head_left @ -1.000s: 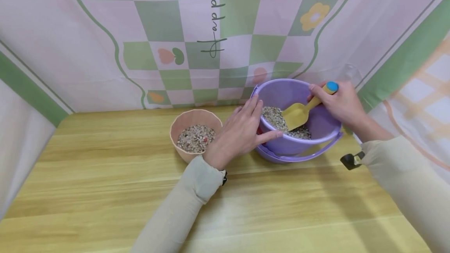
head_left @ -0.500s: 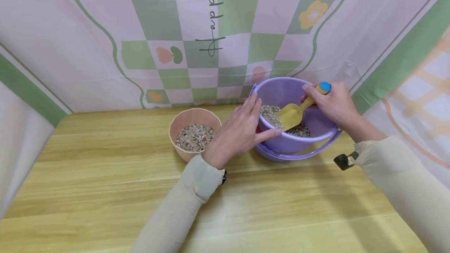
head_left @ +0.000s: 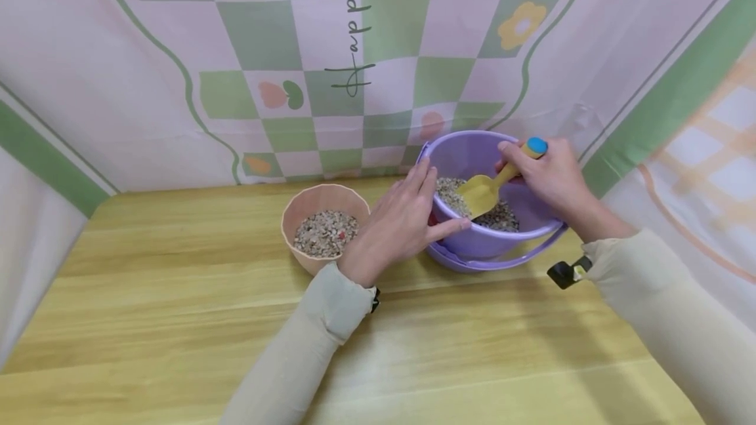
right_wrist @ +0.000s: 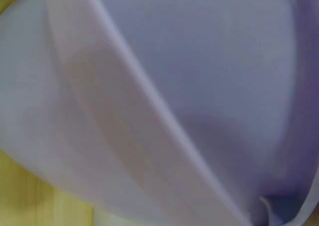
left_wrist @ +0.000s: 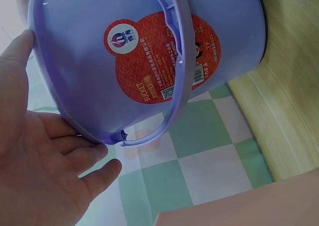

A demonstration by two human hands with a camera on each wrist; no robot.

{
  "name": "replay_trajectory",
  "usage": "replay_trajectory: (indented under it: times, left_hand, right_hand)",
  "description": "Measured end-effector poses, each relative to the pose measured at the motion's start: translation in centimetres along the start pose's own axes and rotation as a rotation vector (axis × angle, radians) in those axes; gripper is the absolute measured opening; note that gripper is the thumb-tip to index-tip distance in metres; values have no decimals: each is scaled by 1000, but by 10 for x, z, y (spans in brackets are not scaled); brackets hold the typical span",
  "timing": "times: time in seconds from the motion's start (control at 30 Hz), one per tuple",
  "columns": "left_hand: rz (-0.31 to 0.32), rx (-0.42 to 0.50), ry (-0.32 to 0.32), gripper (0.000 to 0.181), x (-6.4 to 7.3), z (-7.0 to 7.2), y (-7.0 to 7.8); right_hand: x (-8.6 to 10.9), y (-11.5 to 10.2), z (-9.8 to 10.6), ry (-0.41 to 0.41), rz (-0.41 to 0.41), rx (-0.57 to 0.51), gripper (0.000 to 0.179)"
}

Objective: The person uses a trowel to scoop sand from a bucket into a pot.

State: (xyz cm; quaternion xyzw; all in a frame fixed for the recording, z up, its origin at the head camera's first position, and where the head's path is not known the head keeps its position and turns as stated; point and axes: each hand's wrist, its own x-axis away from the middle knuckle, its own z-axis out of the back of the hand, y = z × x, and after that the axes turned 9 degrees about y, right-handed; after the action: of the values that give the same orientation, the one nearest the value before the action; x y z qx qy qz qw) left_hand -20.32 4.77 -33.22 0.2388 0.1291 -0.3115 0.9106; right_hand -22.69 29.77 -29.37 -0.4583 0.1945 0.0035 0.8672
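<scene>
A purple bucket (head_left: 487, 246) with its carry handle hanging at the front stands at the right of the table, small mixed pebbles (head_left: 451, 194) inside it. My right hand (head_left: 558, 179) grips the blue-tipped handle of a yellow scoop (head_left: 480, 197), whose blade lies in those pebbles. Against the bucket's left rim rests my left hand (head_left: 401, 218), fingers extended and thumb spread along the front edge. In the left wrist view, the palm of that left hand (left_wrist: 37, 156) shows beside the rim. The right wrist view has only bucket wall (right_wrist: 214, 61); the right hand is not visible there.
Left of the bucket, partly behind my left wrist, sits a peach bowl (head_left: 319, 199) with similar pebbles (head_left: 325, 231) and a small red piece. A checkered cloth (head_left: 331, 130) hangs along the back edge of the wooden table (head_left: 177, 320).
My right hand and the scoop have shifted left within the bucket, the blade moving toward the pebbles at its left side. The left hand stays on the rim.
</scene>
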Motion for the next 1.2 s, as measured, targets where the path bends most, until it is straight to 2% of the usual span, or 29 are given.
replay_trajectory:
  times: [0.3, 0.47, 0.7, 0.87, 1.0, 1.2]
  left_hand:
    - [-9, 16, 30, 102, 0, -2, -1]
    - [-11, 13, 20, 103, 0, -2, -1]
    - [-3, 25, 13, 104, 0, -2, -2]
    - [3, 34, 7, 104, 0, -2, -2]
    - [1, 40, 15, 103, 1, -2, -1]
    - [-6, 41, 21, 103, 1, -2, -2]
  right_hand:
    - [1, -2, 1, -1, -65, -69, 37]
    - [1, -1, 2, -5, -89, -116, 31]
    - [0, -1, 4, -23, -174, -361, 23]
    - [1, 0, 5, -44, -210, -475, 22]
    - [2, 0, 6, -65, -218, -544, 25]
    - [2, -2, 6, -67, -240, -555, 25]
